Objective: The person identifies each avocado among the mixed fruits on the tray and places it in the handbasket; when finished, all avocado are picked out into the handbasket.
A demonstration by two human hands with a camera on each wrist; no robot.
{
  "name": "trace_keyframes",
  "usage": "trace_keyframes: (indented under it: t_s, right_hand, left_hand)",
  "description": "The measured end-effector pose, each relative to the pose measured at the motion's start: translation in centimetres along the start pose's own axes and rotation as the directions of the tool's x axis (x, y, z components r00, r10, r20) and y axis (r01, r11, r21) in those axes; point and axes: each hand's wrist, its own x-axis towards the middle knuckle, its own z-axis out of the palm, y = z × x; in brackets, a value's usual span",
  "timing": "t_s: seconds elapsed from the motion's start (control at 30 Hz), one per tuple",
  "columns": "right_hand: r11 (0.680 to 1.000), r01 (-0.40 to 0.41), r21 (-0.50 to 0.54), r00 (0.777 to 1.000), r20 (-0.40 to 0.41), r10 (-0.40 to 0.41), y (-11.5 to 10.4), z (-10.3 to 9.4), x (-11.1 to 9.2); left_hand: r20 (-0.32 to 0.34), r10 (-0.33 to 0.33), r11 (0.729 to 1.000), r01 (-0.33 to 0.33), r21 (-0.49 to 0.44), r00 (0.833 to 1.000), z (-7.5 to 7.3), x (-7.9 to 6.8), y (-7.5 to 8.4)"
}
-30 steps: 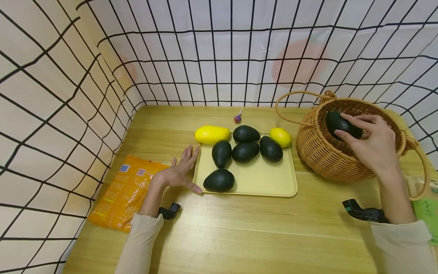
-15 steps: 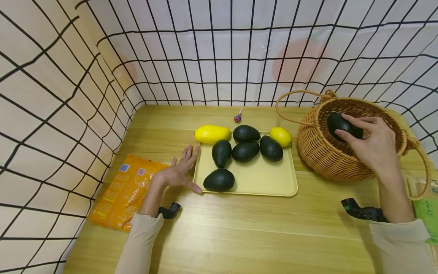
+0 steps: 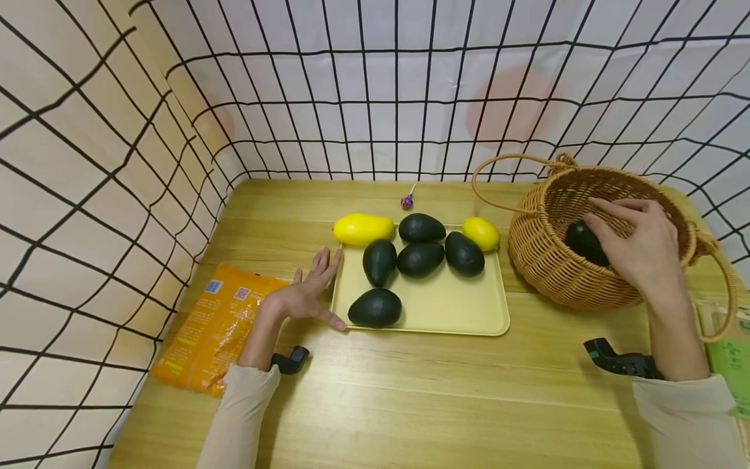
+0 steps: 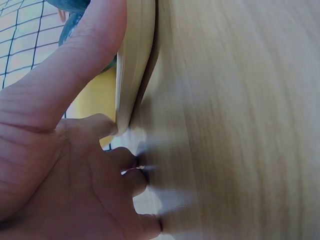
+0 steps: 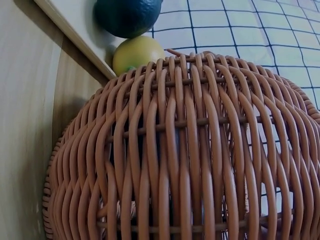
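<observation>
In the head view my right hand point(image 3: 641, 244) hovers over the mouth of a wicker basket point(image 3: 562, 277), thumb and index finger apart. Below it a dark green avocado point(image 3: 584, 243) lies inside the basket, partly covered by the hand. The right wrist view shows mostly the basket's woven wall point(image 5: 175, 150). With fingers spread, my left hand point(image 3: 305, 296) rests at the left edge of a pale yellow tray point(image 3: 457, 312), thumb at its near corner. Several avocados, such as one point(image 3: 375, 308) near that thumb, lie on the tray. A yellow mango point(image 3: 363, 229) and a lemon point(image 3: 481, 234) lie at its far corners.
An orange plastic packet point(image 3: 211, 332) lies beside the left forearm. Behind the tray is a lollipop point(image 3: 407, 202). A green package point(image 3: 729, 365) sits at the right edge, near the basket handle point(image 3: 726, 293). Black wire grid point(image 3: 398, 104) stands along the back and sides.
The avocado that my right hand was holding over the basket has dropped lower inside it, and the fingers have let go. My left hand and the tray stay where they were.
</observation>
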Motion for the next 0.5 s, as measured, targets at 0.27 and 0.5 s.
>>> trace_keyframes:
  t_s: [0.27,0.5]
  right_hand:
    - [0.995,0.101,0.005,0.994,-0.030,-0.101,-1.1,0.3,-0.3]
    - [0.948,0.308,0.075,0.951,-0.064,-0.304,-3.8,1.4,-1.1]
  left_hand:
    - [0.006,-0.006,1.000,0.006,0.004,1.000,-0.1,0.0,-0.1]
    - [0.003,0.000,1.000,0.000,0.001,1.000,0.0,0.0,0.0]
